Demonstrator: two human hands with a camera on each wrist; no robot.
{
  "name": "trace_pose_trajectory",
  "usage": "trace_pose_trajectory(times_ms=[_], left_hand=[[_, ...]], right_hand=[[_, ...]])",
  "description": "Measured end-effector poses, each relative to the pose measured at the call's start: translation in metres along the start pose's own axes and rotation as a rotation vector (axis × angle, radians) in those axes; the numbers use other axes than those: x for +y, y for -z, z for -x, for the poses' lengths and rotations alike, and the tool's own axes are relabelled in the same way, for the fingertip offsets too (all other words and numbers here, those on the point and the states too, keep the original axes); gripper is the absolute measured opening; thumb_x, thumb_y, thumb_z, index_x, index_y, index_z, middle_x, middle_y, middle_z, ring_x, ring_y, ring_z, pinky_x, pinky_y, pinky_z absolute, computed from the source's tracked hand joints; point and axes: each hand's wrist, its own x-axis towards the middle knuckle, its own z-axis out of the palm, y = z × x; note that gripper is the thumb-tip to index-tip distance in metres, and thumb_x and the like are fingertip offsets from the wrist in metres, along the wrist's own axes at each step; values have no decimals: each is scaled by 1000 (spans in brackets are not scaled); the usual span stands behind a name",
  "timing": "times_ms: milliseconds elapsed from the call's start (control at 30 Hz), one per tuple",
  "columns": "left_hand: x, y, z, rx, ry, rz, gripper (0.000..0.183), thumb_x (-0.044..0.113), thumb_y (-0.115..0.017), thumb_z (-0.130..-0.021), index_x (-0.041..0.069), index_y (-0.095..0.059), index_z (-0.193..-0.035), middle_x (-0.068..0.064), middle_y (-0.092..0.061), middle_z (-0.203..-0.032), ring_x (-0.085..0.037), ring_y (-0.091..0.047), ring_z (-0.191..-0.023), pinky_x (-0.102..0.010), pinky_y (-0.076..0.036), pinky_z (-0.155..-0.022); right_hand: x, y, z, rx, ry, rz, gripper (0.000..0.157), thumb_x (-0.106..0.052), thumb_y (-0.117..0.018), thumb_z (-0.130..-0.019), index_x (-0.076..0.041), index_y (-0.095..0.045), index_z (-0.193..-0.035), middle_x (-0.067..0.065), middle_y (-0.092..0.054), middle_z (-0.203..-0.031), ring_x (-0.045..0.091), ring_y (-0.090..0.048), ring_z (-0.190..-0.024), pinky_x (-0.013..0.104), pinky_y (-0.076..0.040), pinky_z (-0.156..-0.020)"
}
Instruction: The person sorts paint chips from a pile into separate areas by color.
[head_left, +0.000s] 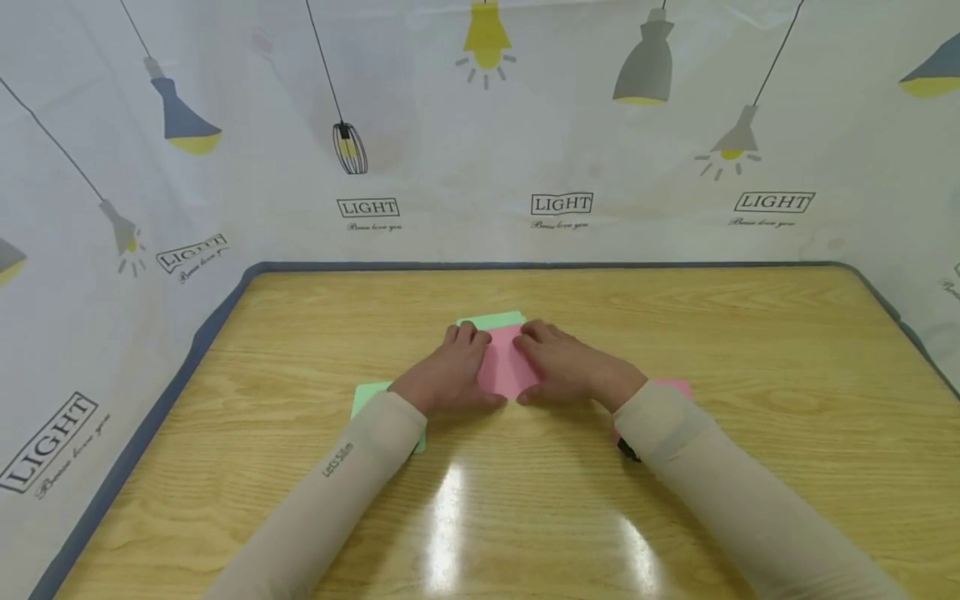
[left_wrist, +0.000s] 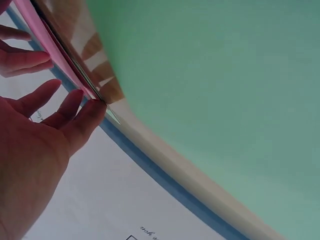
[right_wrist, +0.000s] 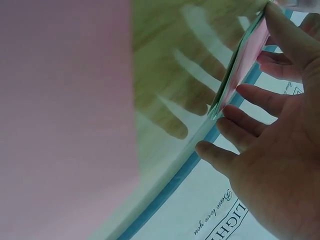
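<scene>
Central item: a pink sheet [head_left: 506,367], located at the centre of the head frame between the two hands. A green sheet [head_left: 491,320] shows beyond its far edge. Both wrist views present these pieces nearly edge-on, as thin layers, pink and green together.

The left hand [head_left: 457,371] borders the pink sheet on its left side, and the right hand [head_left: 570,367] on its right. The hands are apart from each other, with the pink sheet's face exposed between them. Fingers of both are spread and loosely extended, tips at the side edges; neither is clenched. Contact pressure cannot be told.

Left of centre in the head frame, a green rectangle [head_left: 369,400] lies on the bench [head_left: 510,525], partly covered by the left sleeve [head_left: 322,500], which bears small dark lettering. Right of centre, a pink rectangle [head_left: 675,387] is mostly hidden by the right sleeve [head_left: 750,492]; a dark item [head_left: 627,450] shows at its lower left, too obscured to identify.

The bench has a wood-grain, glossy surface; finger reflections are noted in both wrist views. A blue border [head_left: 675,266] runs along its far edge. Behind stands a pale wall covering [head_left: 450,167] printed with lamps and "LIGHT" labels.
</scene>
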Motion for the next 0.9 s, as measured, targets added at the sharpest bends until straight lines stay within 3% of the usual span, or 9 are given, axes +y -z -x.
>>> trace_pose_trajectory(times_ms=[133, 533, 900], left_hand=[[-1, -1, 1, 12, -25, -28, 85, 59, -67, -84, -2, -40, -138, -15, -39, -128, -28, -36, -115, -31, -45, -95], [0, -1, 2, 19, -65, -89, 84, 63, -60, -87, -1, -43, -139, -17, -41, -137, -29, -37, -124, -33, -41, -102], [7, 5, 3, 74, -86, -34, 80, 62, -64, -85, 2, -48, -136, -12, -41, -136, -28, -35, -123, -33, -45, -97]], right_hand=[[1, -1, -1, -12, 9, 0, 86, -39, -73, -88, 3, -31, -151, 20, -23, -157, 35, -20, -144, 45, -19, -115], [1, -1, 0, 11, 38, 25, 83, -40, -75, -86, 0, -36, -148, 17, -31, -150, 33, -31, -138, 44, -30, -111], [3, 4, 11, 39, 11, 3, 84, -43, -75, -85, -2, -38, -148, 17, -32, -148, 32, -31, -136, 44, -32, -110]])
